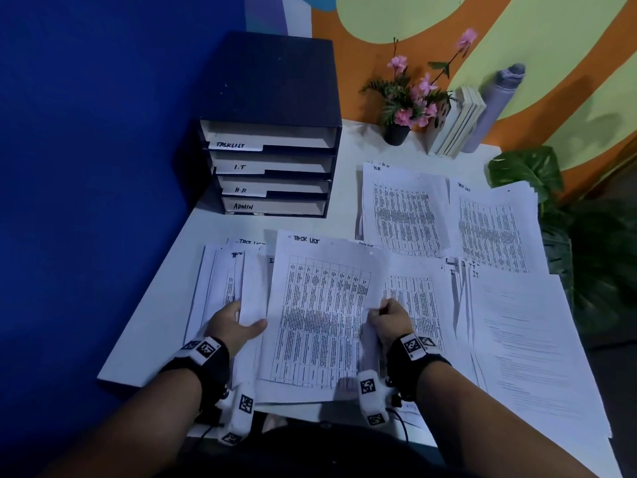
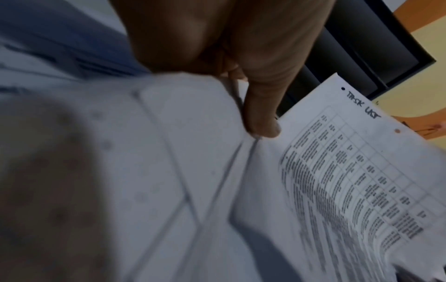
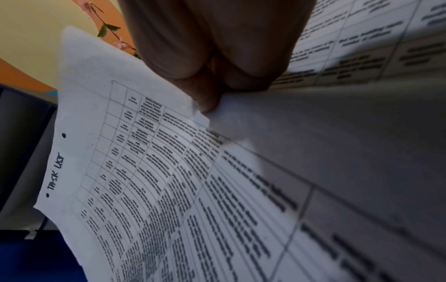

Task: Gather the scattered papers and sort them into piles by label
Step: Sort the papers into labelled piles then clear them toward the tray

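Note:
A printed sheet marked "TASK LIST" [image 1: 317, 315] [image 2: 350, 171] [image 3: 144, 171] is held lifted over the papers at the table's near middle. My right hand [image 1: 387, 319] [image 3: 212, 91] pinches its right edge between thumb and curled fingers. My left hand [image 1: 234, 326] grips a curled bundle of sheets [image 1: 253, 294] [image 2: 188, 124] at the left, thumb [image 2: 262, 114] on top. Under and beside it lie more sheets of the left pile [image 1: 224, 281], some marked "TASK LIST". A sheet with a table [image 1: 417, 298] lies under my right hand.
A dark four-tray sorter [image 1: 272, 167] labelled TASKLIST, I.T, H.R, ADMIN stands at the back left. An H.R pile [image 1: 403, 208] and a task list pile [image 1: 493, 229] lie at the back right, an I.T pile [image 1: 524, 339] at the near right. Flowerpot [image 1: 396, 132], books [image 1: 455, 122] behind.

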A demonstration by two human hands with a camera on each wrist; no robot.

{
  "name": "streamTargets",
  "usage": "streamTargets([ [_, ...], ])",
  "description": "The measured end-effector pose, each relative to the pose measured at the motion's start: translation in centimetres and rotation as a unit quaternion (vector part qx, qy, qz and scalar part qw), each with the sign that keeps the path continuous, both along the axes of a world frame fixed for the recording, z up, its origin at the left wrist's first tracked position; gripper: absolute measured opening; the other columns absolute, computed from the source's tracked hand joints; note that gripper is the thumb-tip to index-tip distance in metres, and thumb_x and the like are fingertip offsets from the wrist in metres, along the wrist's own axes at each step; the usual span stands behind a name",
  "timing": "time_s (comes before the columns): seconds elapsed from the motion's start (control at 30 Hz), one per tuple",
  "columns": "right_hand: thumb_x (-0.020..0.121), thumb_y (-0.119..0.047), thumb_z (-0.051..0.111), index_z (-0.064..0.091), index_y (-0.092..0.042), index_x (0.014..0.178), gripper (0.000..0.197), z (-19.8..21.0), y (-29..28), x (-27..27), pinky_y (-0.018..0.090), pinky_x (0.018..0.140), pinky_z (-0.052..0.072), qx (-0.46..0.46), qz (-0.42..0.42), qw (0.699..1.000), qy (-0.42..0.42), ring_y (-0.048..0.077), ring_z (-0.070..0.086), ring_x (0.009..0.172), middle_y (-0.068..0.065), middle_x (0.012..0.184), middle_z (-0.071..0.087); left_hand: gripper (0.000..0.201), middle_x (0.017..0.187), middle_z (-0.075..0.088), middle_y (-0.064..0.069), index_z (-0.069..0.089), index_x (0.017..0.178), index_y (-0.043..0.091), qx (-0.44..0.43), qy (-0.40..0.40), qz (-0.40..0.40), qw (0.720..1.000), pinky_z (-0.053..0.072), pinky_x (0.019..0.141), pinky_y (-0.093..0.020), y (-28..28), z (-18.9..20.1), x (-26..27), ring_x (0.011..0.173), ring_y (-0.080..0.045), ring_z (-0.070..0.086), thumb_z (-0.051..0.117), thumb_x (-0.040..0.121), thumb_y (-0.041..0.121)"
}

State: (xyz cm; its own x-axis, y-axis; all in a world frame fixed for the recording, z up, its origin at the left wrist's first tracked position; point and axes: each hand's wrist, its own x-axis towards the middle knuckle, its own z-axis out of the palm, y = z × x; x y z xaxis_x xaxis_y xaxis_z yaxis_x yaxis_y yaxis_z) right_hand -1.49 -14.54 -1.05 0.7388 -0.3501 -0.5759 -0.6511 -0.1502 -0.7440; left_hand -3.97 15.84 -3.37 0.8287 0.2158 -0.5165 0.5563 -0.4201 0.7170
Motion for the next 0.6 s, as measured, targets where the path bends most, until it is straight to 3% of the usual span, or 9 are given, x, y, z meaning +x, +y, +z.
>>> streamTargets([
  [0.07,0.091,-0.007,0.057,0.052,-0.014,0.082,0.013,-0.1,0.1,0.3,0.044,0.068,0.06,-0.026,0.028,0.999,-0.008,0.029,0.064,0.071,0.014,0.082,0.066,0.07,0.118,0.066,-0.007,0.055,0.129,0.011,0.019,-0.012,-0.018,1.0,0.05,0.096,-0.035,-0.3,0.3,0.1,0.107,-0.024,0.063,0.081,0.069,0.035],
  [0.2,0.091,-0.006,0.056,0.05,-0.015,0.08,0.015,0.2,-0.2,1.2,0.026,0.058,0.049,-0.08,0.049,0.994,-0.06,0.024,0.059,0.069,0.006,0.075,0.062,0.038,0.101,0.066,-0.002,0.06,0.118,0.01,0.058,-0.056,0.003,0.997,0.046,0.083,-0.026,-0.7,2.2,1.1,0.091,-0.022,0.062,0.07,0.082,0.011],
  [0.33,0.093,-0.009,0.053,0.05,-0.009,0.087,0.007,0.4,-1.7,2.4,0.026,0.064,0.038,-0.177,0.048,0.978,-0.102,0.024,0.053,0.071,0.008,0.076,0.057,0.025,0.102,0.065,-0.008,0.062,0.11,0.007,0.084,-0.092,0.04,0.991,0.047,0.086,-0.03,-0.5,4.0,2.5,0.093,-0.026,0.061,0.065,0.085,0.008],
  [0.47,0.093,-0.007,0.048,0.05,-0.002,0.084,0.01,0.5,-4.9,3.3,0.026,0.066,0.037,-0.201,0.027,0.975,-0.093,0.024,0.05,0.073,0.014,0.077,0.054,0.024,0.104,0.064,-0.01,0.063,0.111,0.004,0.063,-0.102,0.107,0.987,0.046,0.087,-0.029,-0.6,4.9,3.9,0.099,-0.029,0.061,0.063,0.087,0.007],
  [0.53,0.093,-0.009,0.047,0.053,-0.001,0.093,0.009,0.6,-6.8,3.4,0.027,0.067,0.037,-0.208,-0.011,0.975,-0.081,0.024,0.05,0.074,0.015,0.08,0.054,0.029,0.118,0.062,-0.013,0.061,0.115,0.002,0.056,-0.099,0.135,0.984,0.045,0.096,-0.033,-0.5,4.9,4.5,0.109,-0.032,0.058,0.064,0.087,0.01],
  [0.6,0.095,-0.014,0.046,0.046,-0.01,0.108,0.013,1.1,-8.6,3.2,0.031,0.066,0.04,-0.196,-0.074,0.976,-0.062,0.026,0.052,0.073,0.013,0.082,0.055,0.03,0.121,0.062,-0.012,0.061,0.116,0.002,0.05,-0.09,0.146,0.984,0.044,0.1,-0.035,-0.6,4.8,4.7,0.112,-0.031,0.057,0.063,0.087,0.011],
])
